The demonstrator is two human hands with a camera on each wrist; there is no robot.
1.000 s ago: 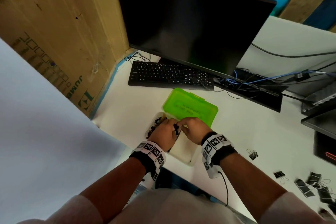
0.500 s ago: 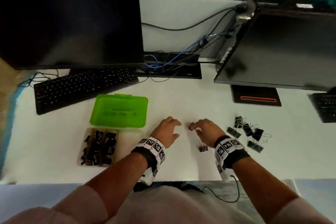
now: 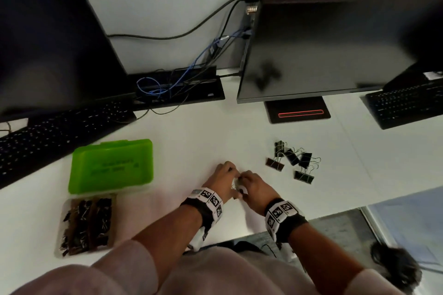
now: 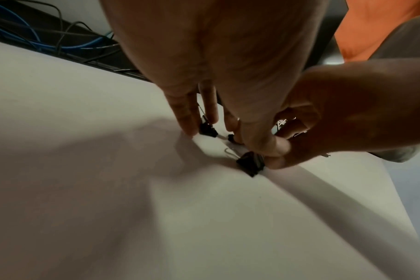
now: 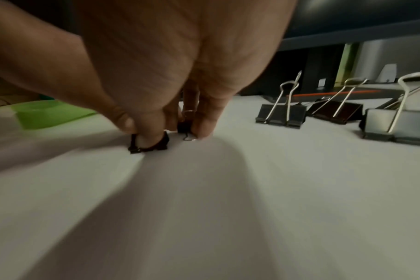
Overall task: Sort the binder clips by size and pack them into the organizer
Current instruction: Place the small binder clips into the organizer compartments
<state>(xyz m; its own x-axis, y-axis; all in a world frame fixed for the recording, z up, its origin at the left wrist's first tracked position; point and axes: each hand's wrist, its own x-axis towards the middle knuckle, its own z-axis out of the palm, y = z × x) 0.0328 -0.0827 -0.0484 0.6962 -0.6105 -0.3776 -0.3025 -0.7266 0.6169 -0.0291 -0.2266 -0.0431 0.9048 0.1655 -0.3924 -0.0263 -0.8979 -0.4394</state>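
A: Why does the organizer sit at the lower left of the head view, its green lid just above it?

B: Open like that, its compartments take clips; small ones already fill it.

A: And at centre?

B: On the desk, the left hand gathers small binder clips under curled fingertips; its grip may be grasping one, I cannot tell. The right hand pinches another small clip, probably for a joint carry.

A: The large clips at right?

B: Apart, likely awaiting their turn.
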